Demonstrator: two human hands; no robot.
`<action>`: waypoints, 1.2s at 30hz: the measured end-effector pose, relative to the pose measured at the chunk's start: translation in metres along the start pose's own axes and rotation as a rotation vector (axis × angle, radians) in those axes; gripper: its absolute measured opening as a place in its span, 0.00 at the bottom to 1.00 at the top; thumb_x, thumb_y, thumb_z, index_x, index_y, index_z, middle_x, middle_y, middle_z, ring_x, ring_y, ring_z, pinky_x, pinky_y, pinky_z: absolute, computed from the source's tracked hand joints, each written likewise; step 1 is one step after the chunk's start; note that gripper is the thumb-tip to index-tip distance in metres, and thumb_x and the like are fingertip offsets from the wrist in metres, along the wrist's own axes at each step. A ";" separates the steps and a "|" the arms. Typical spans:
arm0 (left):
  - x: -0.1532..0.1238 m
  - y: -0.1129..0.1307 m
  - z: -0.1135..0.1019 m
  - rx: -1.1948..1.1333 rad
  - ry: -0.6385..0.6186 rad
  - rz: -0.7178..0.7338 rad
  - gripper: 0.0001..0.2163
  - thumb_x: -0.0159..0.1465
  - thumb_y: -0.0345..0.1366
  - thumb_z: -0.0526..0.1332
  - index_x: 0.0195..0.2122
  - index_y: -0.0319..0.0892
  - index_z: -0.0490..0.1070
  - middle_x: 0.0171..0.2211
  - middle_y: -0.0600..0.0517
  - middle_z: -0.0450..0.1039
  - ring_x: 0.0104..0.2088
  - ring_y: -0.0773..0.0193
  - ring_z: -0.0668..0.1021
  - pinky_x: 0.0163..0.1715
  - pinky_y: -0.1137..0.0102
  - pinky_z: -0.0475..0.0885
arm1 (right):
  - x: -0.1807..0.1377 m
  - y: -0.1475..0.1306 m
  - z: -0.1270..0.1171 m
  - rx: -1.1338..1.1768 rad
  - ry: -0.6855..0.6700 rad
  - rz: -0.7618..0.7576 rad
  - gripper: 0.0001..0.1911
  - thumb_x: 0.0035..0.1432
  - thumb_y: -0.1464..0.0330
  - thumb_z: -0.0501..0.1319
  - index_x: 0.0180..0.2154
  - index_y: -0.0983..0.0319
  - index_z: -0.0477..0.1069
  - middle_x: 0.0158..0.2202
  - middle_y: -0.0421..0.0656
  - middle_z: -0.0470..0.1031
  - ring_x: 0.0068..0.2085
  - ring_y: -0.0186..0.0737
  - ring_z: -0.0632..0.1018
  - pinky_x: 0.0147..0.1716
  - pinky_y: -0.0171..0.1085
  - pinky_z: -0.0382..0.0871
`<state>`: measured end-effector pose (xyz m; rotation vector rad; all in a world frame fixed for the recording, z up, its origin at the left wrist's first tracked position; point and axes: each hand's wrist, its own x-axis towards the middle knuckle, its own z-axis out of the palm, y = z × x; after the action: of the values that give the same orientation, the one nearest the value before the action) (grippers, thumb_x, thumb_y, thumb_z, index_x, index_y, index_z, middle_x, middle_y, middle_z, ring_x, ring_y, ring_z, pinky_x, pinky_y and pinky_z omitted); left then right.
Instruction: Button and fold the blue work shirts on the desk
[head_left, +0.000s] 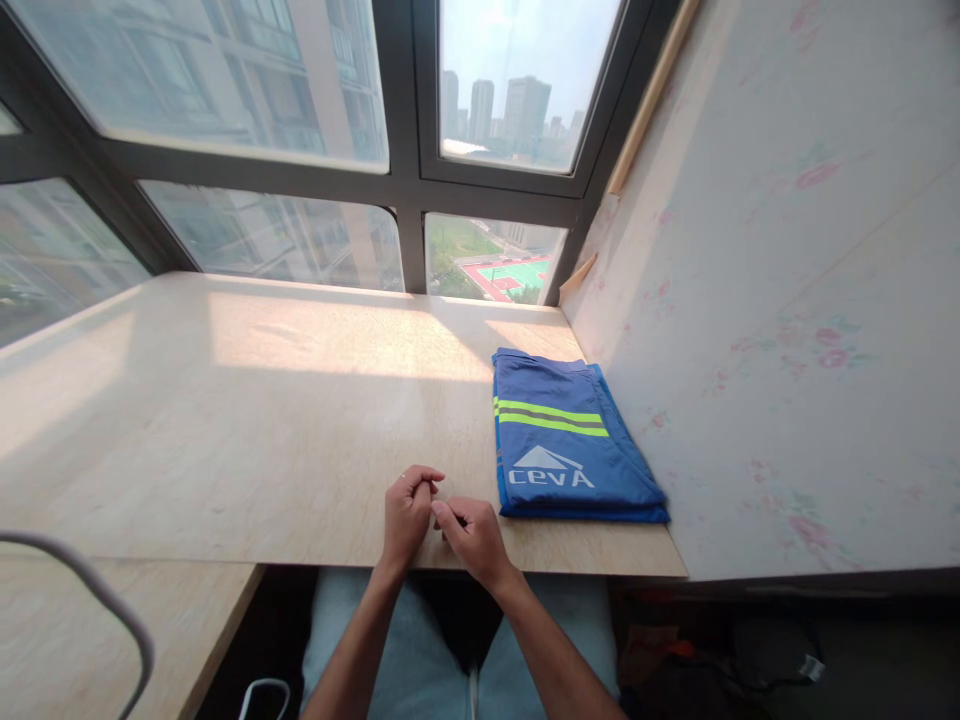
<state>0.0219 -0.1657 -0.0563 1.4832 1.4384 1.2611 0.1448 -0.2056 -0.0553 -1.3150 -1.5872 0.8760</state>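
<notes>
My left hand (409, 515) rests at the front edge of the pale tabletop (315, 450), its fingers curled in. Close beside it is my right hand (476, 537), also loosely closed, with its thumb toward the left hand. I see nothing held in either one. Just right of my hands lies a folded blue garment (555, 440), flat on the surface. It has a yellow-green and grey reflective stripe and a white "CEVA" print facing me. Whether it is one piece or a stack of layers, I cannot tell.
A wall (787, 350) with a floral pattern borders the garment on the right. Dark window frames (409, 185) stand behind the surface. A grey cable (112, 600) loops at lower left over a second, similar surface (97, 640). Dark items lie below at right.
</notes>
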 end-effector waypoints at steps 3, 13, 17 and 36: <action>0.000 -0.001 0.000 -0.001 0.000 0.003 0.11 0.56 0.32 0.52 0.28 0.43 0.74 0.24 0.53 0.73 0.27 0.63 0.76 0.29 0.70 0.70 | -0.001 0.002 0.001 -0.004 0.003 -0.008 0.26 0.66 0.57 0.53 0.19 0.61 0.71 0.18 0.38 0.67 0.22 0.34 0.68 0.26 0.34 0.58; -0.001 -0.003 0.001 0.000 0.002 0.006 0.11 0.56 0.32 0.51 0.28 0.43 0.75 0.24 0.53 0.73 0.26 0.64 0.76 0.29 0.70 0.70 | -0.001 0.003 0.000 0.004 -0.005 -0.012 0.25 0.67 0.58 0.53 0.20 0.61 0.69 0.19 0.39 0.69 0.23 0.34 0.69 0.26 0.34 0.58; -0.001 -0.003 0.002 -0.008 0.003 0.007 0.11 0.56 0.32 0.51 0.28 0.42 0.75 0.24 0.53 0.73 0.26 0.64 0.75 0.28 0.71 0.69 | -0.002 0.003 0.000 0.006 -0.010 -0.009 0.25 0.67 0.58 0.53 0.20 0.61 0.69 0.19 0.39 0.69 0.23 0.34 0.70 0.26 0.33 0.58; -0.001 -0.003 0.003 -0.013 0.012 0.010 0.11 0.56 0.32 0.51 0.28 0.42 0.75 0.23 0.53 0.72 0.26 0.65 0.75 0.28 0.71 0.69 | -0.002 0.003 0.000 -0.014 -0.002 -0.019 0.25 0.67 0.58 0.53 0.20 0.62 0.70 0.18 0.39 0.69 0.22 0.33 0.69 0.26 0.32 0.59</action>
<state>0.0235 -0.1662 -0.0604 1.4788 1.4297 1.2852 0.1463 -0.2071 -0.0584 -1.3071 -1.6076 0.8558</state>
